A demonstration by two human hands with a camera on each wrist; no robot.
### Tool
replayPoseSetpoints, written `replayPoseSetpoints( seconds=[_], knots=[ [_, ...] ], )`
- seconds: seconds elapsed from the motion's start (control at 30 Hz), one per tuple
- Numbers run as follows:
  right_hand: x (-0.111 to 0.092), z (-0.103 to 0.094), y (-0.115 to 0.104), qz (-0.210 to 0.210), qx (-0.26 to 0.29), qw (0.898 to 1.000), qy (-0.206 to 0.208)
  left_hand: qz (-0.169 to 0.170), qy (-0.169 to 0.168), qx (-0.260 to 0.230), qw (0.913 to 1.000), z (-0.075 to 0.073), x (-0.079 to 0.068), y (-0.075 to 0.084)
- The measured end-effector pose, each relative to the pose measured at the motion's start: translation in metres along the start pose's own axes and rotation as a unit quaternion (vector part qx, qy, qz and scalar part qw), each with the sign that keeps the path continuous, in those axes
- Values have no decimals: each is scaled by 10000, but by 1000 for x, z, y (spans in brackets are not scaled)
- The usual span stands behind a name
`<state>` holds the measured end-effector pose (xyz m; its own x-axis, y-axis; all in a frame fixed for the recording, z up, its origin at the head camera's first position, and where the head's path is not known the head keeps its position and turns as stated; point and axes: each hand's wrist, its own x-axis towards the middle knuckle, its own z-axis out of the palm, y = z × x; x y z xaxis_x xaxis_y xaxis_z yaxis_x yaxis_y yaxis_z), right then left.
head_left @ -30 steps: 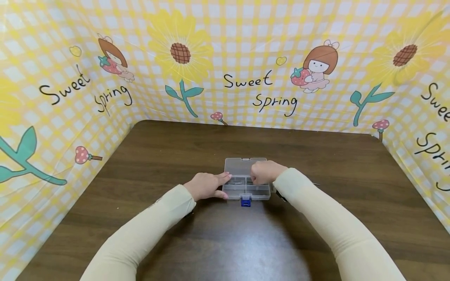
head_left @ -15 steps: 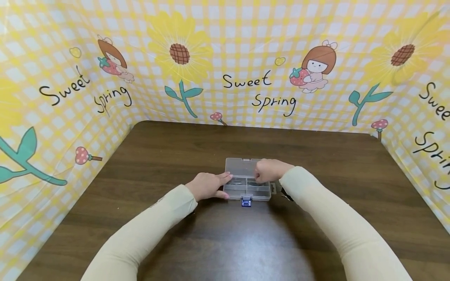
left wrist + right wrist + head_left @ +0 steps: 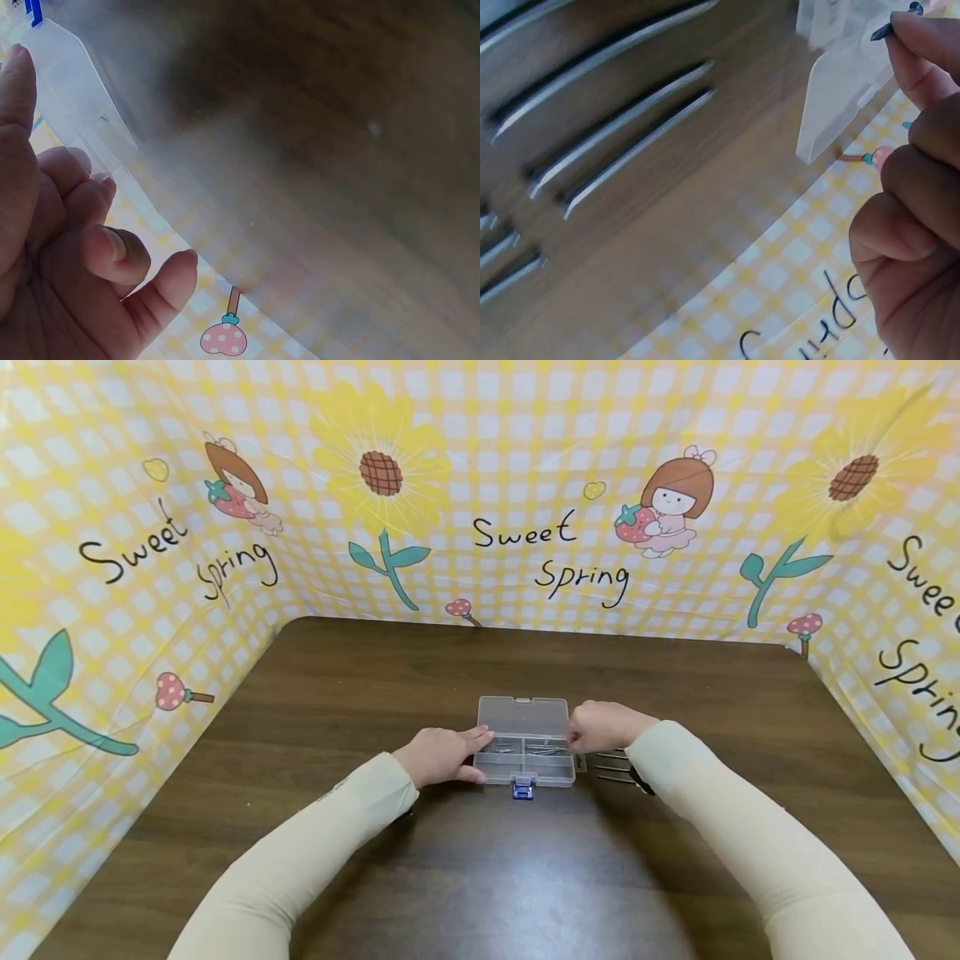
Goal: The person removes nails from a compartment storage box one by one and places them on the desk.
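Observation:
A clear plastic compartment box (image 3: pixel 547 771) lies with its lid (image 3: pixel 522 717) folded back. It has a blue latch (image 3: pixel 522 790) in front and thin metal pieces (image 3: pixel 546 750) in its rear compartments. My left hand (image 3: pixel 435 756) rests at the box's left side, thumb and a finger spread against it; in the left wrist view the other fingers of that hand (image 3: pixel 82 247) bend loosely. Beside the right edge is my right hand (image 3: pixel 606 727). In the right wrist view it pinches a small dark nail (image 3: pixel 883 32) between thumb and index finger, point showing, the other fingers curled.
Several metal rods (image 3: pixel 613 768) lie side by side on the brown table (image 3: pixel 375 668), right of the box and partly under the right wrist. More of them show larger in the right wrist view. A yellow checked cloth (image 3: pixel 525 460) walls in the back and sides.
My right hand has moved right, from over the box's right rear compartment to beyond its right edge, uncovering the metal pieces inside and several rods on the table. The left hand stays put.

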<state>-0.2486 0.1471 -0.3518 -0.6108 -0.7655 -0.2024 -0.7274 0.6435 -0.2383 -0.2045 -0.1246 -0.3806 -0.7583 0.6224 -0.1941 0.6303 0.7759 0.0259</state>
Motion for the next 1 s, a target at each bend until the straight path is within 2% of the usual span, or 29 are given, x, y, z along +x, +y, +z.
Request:
replayPoseSetpoints(
  seconds=[0.4,0.67,1.0],
  knots=[
    [-43,5,26,342,59,9993,144,-26,-84,-59,9999,0,0,-1],
    [-80,12,44,650,296,9973,179,-99,-182,-390,9990,1,-1,-3],
    [-107,19,56,1021,329,9940,210,-72,-191,-290,9994,2,2,-3]
  ],
)
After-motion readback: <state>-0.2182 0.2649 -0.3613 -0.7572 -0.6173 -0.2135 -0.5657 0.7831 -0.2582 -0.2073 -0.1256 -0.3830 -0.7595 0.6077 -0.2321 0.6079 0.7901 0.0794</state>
